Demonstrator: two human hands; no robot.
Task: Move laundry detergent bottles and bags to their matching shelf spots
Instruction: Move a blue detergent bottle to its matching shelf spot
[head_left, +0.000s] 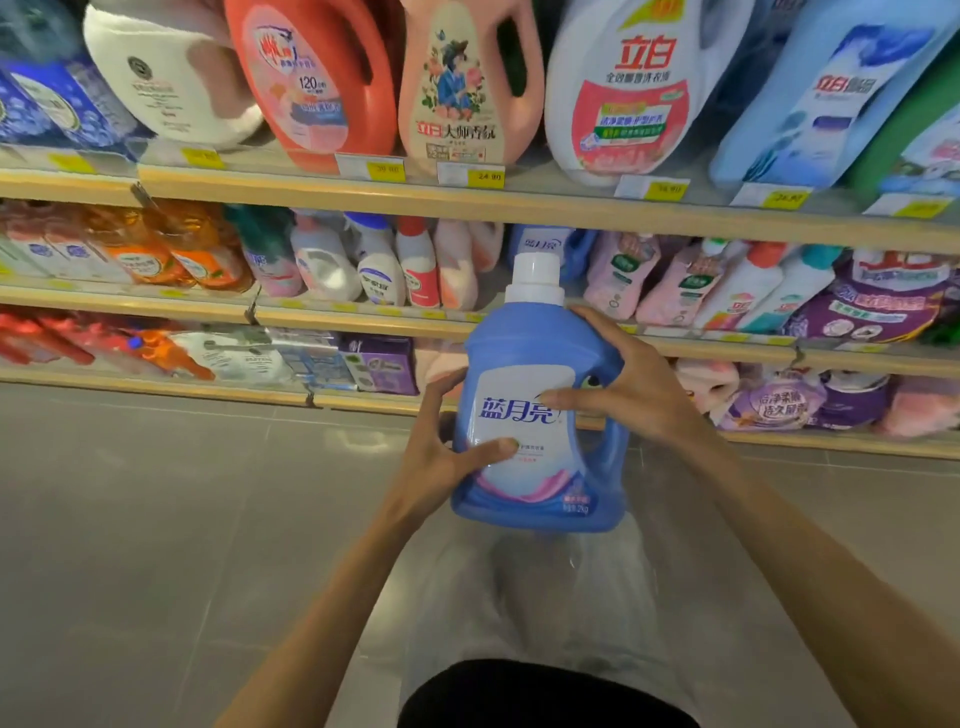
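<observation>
Fingers of left hand (441, 452) and right hand (623, 384) curl round the bottle (519, 343), partly hiding its handle (617, 441). Top jugs (623, 93) are cut off; floor (156, 493) is grey tile.

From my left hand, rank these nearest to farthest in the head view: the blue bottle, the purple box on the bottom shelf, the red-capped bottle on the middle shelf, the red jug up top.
1. blue bottle, gripped by the left hand itself.
2. purple box, bottom shelf, up and left.
3. red-capped bottle, middle shelf, above.
4. red jug, top shelf, upper left.
</observation>
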